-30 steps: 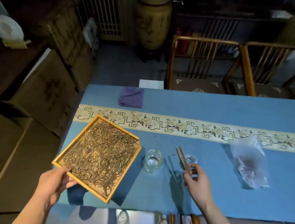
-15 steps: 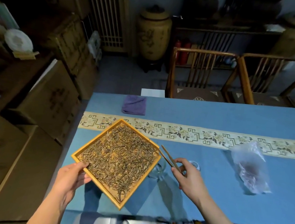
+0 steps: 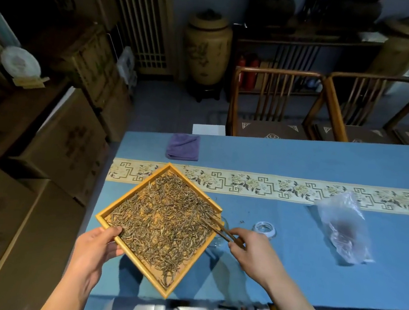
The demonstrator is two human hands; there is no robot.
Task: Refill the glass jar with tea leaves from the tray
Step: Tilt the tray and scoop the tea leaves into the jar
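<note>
Left hand (image 3: 97,247) grips near-left edge of wooden tray (image 3: 136,254) — tray lifted above blue table (image 3: 312,274), tea leaves (image 3: 162,221) spread across it. Right hand (image 3: 254,253) pinches tweezers (image 3: 220,229), tips among leaves at tray's right corner. Glass jar (image 3: 219,235) mostly hidden beneath that corner; lid (image 3: 264,229) just right; plastic bag (image 3: 345,232) far right.

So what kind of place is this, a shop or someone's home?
Probably a tea shop or tea room: a tray of loose tea leaves, a large ceramic storage jar by the wall, and stacked cardboard cartons beside the table.
</note>
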